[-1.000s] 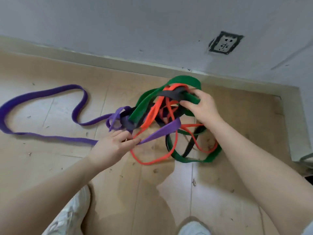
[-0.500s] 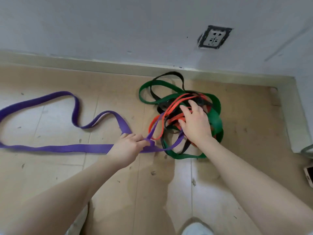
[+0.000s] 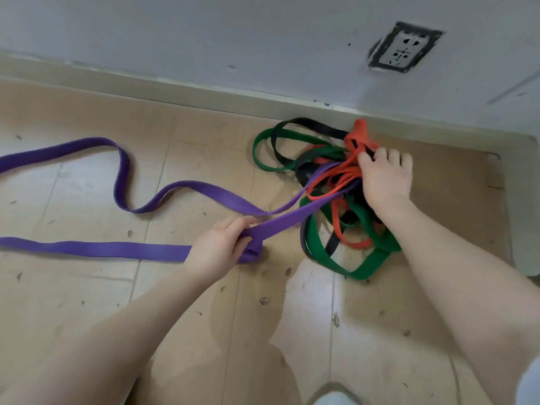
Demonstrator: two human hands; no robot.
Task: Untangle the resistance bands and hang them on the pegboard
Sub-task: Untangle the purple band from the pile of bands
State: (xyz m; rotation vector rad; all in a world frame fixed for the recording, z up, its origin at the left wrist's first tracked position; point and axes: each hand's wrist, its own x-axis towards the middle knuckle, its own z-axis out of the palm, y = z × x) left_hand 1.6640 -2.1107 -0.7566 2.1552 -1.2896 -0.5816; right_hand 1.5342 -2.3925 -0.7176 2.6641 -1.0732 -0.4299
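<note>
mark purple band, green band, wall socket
purple band point(image 3: 117, 249): head view, on the flat stretch lying on the floor, left of the left hand.
green band point(image 3: 365, 270): head view, on its near loop at the floor.
wall socket point(image 3: 404, 48): head view, on the white faceplate.

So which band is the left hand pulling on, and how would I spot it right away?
Start at the wall socket and drop to the tangle of bands on the floor below it. From that knot the purple band runs out to the left in long loops, gripped by the left hand. It is the widest, and the only one stretching far from the pile.
</note>
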